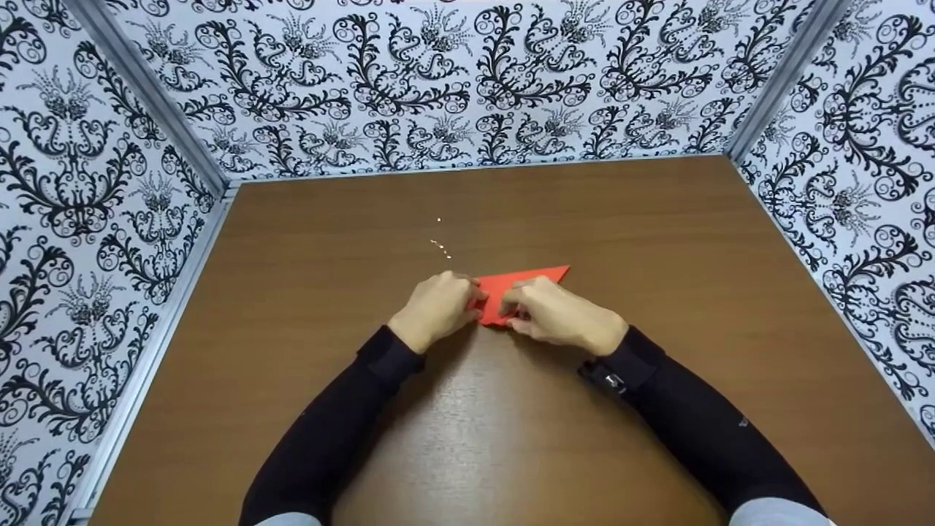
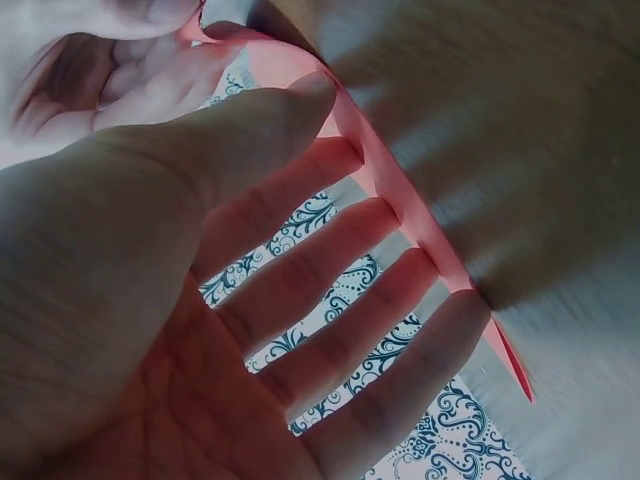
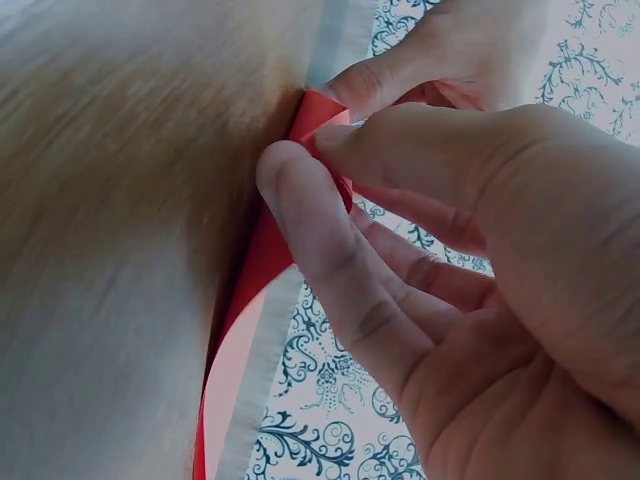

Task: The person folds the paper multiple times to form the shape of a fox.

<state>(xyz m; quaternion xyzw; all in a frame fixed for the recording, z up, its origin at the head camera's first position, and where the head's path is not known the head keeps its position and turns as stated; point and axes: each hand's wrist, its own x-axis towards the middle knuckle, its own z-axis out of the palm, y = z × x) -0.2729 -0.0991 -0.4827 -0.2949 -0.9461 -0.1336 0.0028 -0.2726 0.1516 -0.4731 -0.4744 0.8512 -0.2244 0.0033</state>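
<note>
A folded sheet of red paper (image 1: 537,277) lies on the brown table, its pointed corner reaching to the far right. My left hand (image 1: 442,307) is at the sheet's left end. In the left wrist view its thumb (image 2: 270,125) and spread fingertips meet the thin edge of the paper (image 2: 400,195). My right hand (image 1: 559,310) is at the near edge, close beside the left one. Thumb and forefinger of the right hand (image 3: 400,220) pinch a folded part of the paper (image 3: 265,245), which curves down toward the table in the right wrist view.
The brown wooden table (image 1: 329,241) has panels with a black-and-white scroll pattern (image 1: 438,80) at its back and both sides. Grey metal posts (image 1: 157,95) stand at the back corners. Small bright specks (image 1: 440,248) show on the table beyond the left hand.
</note>
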